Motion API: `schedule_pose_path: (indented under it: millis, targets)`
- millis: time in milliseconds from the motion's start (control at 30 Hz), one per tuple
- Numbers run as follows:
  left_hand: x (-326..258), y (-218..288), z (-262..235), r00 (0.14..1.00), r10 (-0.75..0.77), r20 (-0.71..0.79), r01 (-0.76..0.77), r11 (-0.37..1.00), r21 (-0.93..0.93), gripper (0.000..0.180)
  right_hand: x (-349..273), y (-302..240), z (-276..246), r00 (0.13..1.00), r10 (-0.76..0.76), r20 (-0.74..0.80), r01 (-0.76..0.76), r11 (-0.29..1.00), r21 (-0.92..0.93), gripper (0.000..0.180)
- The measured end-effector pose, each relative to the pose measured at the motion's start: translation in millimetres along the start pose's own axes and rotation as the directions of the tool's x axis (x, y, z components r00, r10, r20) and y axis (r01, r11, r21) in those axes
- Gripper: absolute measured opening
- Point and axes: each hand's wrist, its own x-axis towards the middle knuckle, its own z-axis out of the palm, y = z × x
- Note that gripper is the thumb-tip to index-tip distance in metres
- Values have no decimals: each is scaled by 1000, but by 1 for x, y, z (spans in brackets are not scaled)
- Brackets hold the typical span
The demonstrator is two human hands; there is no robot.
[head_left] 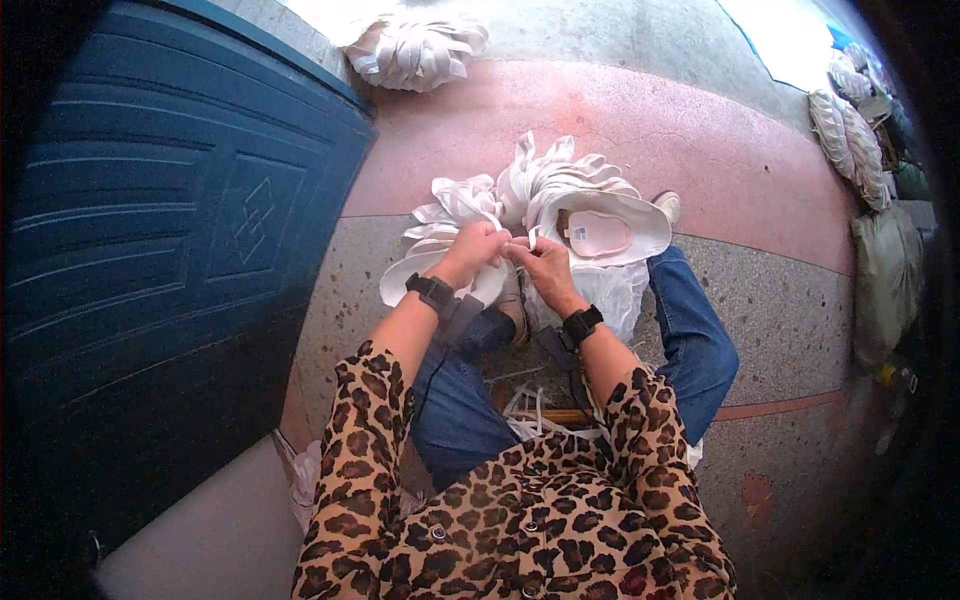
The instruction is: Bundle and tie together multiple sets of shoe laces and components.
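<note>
My left hand [472, 250] and my right hand [540, 262] meet in front of me, both pinching a narrow white strap [524, 243] that belongs to a stack of white shoe soles [440, 232]. A second, larger stack of white soles [585, 205] lies just beyond my right hand, its top piece showing a pale pink insole [598, 233]. Both wrists carry black bands. I sit with blue-jeaned legs [690, 335] spread around the stacks, and loose white straps [530, 412] lie on my lap.
A dark blue panelled door [170, 230] stands open at the left. Another bundle of white soles [415, 50] lies on the far floor, and more stacks [850, 130] sit at the right beside a grey-green sack [885, 280]. The floor is speckled stone with a pink band.
</note>
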Motion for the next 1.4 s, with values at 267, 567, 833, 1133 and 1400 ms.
schedule_pose_path:
  millis: [267,567,833,1133,1400]
  targets:
    - [-40,-1,13,980,198,12,-197,964,181,26,16,17,-28,976,165,145,-153,984,-91,44]
    - [-60,-12,35,791,589,163,-536,540,649,17,19,9,-26,921,-209,330,355,800,-483,42]
    - [-54,-12,30,911,398,110,-359,634,685,19,22,-40,-21,992,32,126,45,822,-568,39]
    - [-48,9,-5,995,-26,95,38,992,-123,22,-9,-10,-4,850,454,266,-444,890,-99,42]
    - [-53,3,-11,998,-35,44,41,986,-159,22,-32,-25,30,848,477,234,-508,602,616,21]
